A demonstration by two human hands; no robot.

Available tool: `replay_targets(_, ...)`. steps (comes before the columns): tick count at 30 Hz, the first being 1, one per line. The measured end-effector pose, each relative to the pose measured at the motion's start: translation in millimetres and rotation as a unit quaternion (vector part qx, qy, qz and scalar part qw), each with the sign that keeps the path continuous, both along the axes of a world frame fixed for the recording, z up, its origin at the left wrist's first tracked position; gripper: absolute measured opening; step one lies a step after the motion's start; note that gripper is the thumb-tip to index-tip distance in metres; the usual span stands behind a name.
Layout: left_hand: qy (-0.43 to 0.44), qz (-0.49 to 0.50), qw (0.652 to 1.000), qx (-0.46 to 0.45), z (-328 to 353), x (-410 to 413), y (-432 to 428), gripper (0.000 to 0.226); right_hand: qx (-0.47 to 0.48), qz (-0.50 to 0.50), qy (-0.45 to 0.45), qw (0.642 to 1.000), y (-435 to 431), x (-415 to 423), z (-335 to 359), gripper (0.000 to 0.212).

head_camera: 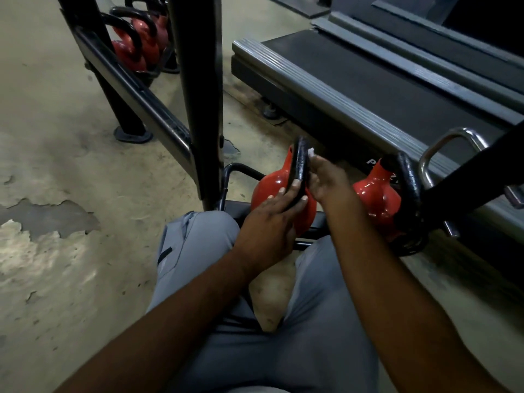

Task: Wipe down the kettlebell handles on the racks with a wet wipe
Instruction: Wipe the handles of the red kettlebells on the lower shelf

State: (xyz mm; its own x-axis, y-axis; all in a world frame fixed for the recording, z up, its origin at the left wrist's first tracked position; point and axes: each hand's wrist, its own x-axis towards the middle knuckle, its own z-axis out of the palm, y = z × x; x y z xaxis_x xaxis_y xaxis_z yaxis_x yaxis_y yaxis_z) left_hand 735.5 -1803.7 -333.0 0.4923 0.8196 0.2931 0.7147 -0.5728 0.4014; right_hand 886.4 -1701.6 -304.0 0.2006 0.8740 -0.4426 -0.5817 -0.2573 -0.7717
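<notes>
A red kettlebell (269, 184) with a black handle (300, 163) sits on the low rack shelf in front of my knees. My left hand (272, 222) grips the lower part of that handle, fingers curled round it. My right hand (326, 177) presses a white wet wipe (311, 151) against the handle's right side; only a small corner of the wipe shows above my fingers. A second red kettlebell (377, 199) with a black handle (408, 180) stands to the right on the same shelf.
A black rack upright (198, 95) rises just left of the kettlebell. Several more red kettlebells (136, 38) sit on the rack at top left. A treadmill deck (368, 89) lies behind. A chrome handle (450, 146) sticks up at right. The concrete floor (56, 180) is worn.
</notes>
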Motion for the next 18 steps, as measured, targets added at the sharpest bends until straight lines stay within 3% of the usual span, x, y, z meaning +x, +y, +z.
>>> replay_targets(7, 0.018, -0.005, 1.0, -0.017, 0.8, 1.6, 0.7, 0.065, -0.044, 0.032, -0.003, 0.999, 4.4, 5.9, 5.4, 0.013)
replay_targets(9, 0.021, -0.009, 0.999, -0.025, 2.4, -1.3, -3.8, 0.065, -0.019, 0.004, -0.066, 0.998, 3.8, 1.3, 8.9, 0.009)
replay_targets(11, 0.012, -0.015, 0.999, -0.035, 1.8, -7.3, -13.3, 0.064, 0.025, 0.006, -0.196, 0.98, -12.8, 2.2, 10.8, 0.002)
replay_targets(12, 0.007, -0.017, 0.999, -0.039, 0.5, -10.2, -18.1, 0.064, 0.055, 0.022, -0.291, 0.955, -21.3, 5.2, 12.4, 0.001)
replay_targets(13, 0.007, -0.021, 0.999, -0.045, -1.1, -12.2, -22.0, 0.064, 0.084, 0.048, -0.414, 0.905, -27.2, 8.1, 18.1, 0.002)
replay_targets(15, 0.02, -0.023, 0.998, -0.05, -5.4, -12.9, -26.4, 0.069, 0.124, 0.133, -0.635, 0.751, -21.5, 9.5, 36.3, 0.008)
replay_targets(18, 0.048, -0.023, 0.998, -0.043, -10.7, -9.1, -25.9, 0.076, 0.097, 0.286, -0.783, 0.544, 11.5, -14.8, 67.8, 0.011)
